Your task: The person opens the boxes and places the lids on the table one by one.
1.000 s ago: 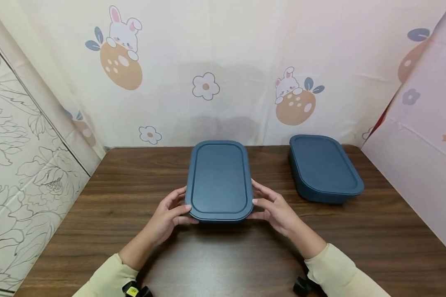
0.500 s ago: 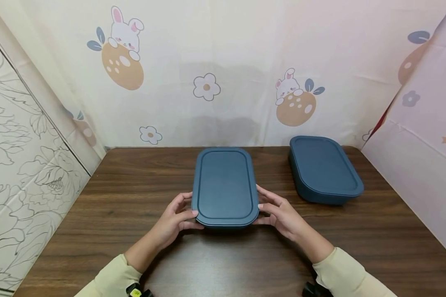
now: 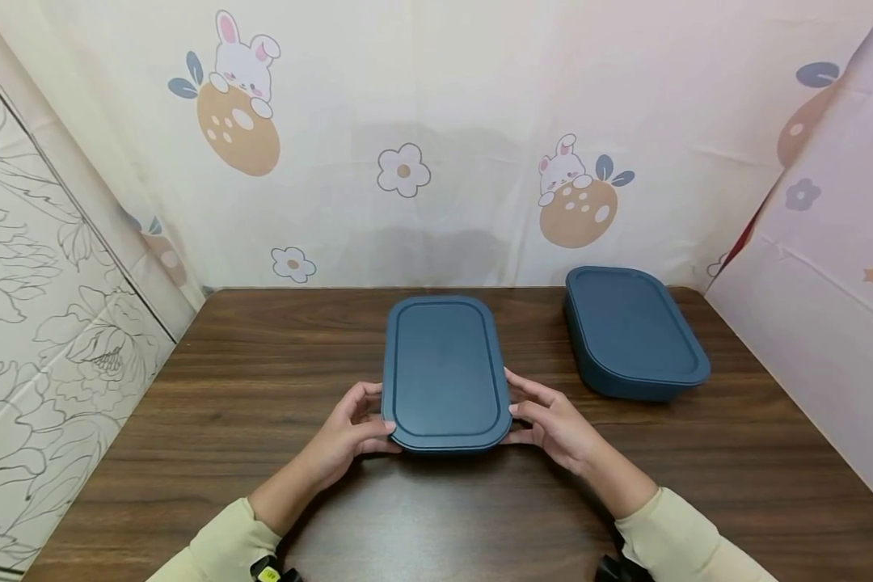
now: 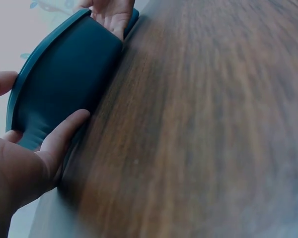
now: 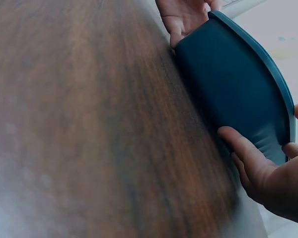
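A dark blue rectangular food container (image 3: pixel 447 372) with a rounded-corner lid sits near the middle of the wooden table, its long side pointing away from me. My left hand (image 3: pixel 345 436) grips its near left corner, thumb at the lid's rim and other fingers along the side wall. On the opposite side my right hand (image 3: pixel 560 428) holds the near right corner in the same way. Both wrist views show the container's front wall (image 4: pixel 64 64) low over the table, with fingertips at its lower edge. The lid covers whatever is inside.
A second lidded blue container (image 3: pixel 636 331) stands at the back right of the table (image 3: pixel 262 339), turned slightly. Behind the table's far edge hangs a patterned curtain (image 3: pixel 466 97). A floral panel (image 3: pixel 58 364) borders the left, and pale cloth (image 3: pixel 829 323) borders the right.
Both hands have brought the middle container slightly toward me and to the right. Its far edge now lies below the table's back edge in view. The second container stays put.
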